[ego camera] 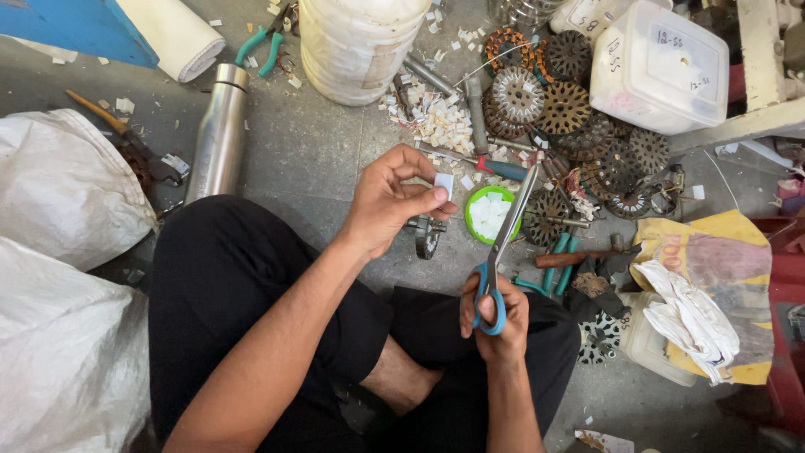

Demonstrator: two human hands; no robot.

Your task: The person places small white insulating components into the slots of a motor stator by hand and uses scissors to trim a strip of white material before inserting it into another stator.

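I sit cross-legged on a grey floor. My left hand (pixel 392 200) pinches a small white paper piece (pixel 444 183) between thumb and fingers. My right hand (pixel 495 317) grips blue-handled scissors (pixel 501 248), blades pointing up and away, closed or nearly so. Just beyond the scissors' blades sits a small green lid (pixel 487 214) filled with white cut pieces. A metal ring part (pixel 427 236) lies on the floor under my left hand.
Several round motor laminations (pixel 563 109) lie piled at the top right beside a white plastic box (pixel 658 67). A large white bucket (pixel 359 46), steel bottle (pixel 220 130), teal pliers (pixel 267 42), screwdriver (pixel 495 166), white sacks (pixel 59 277) and yellow bag (pixel 713 277) surround me.
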